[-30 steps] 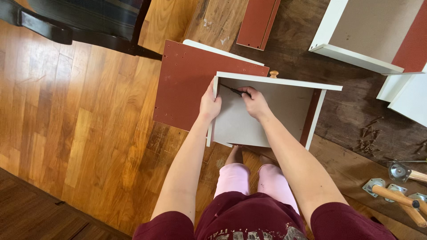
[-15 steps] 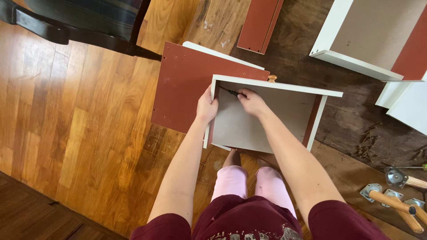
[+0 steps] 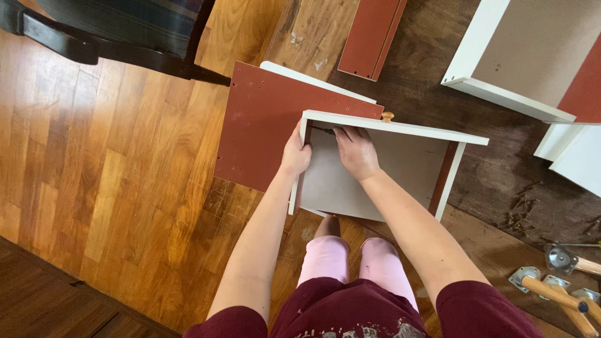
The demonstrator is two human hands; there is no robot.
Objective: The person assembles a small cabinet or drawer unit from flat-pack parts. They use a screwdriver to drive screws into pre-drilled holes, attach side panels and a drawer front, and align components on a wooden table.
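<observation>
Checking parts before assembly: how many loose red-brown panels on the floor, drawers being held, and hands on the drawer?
Red-brown panels: 2, large panel, narrow panel
Held drawer: 1
Hands: 2, left hand, right hand
Total: 5

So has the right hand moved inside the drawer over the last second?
No. The right hand sits at the same inner corner of the white drawer, beside the small wooden knob, as before.

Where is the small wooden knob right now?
In the head view, the wooden knob sits upper centre on the drawer's white front panel, just beyond the right hand.
</observation>
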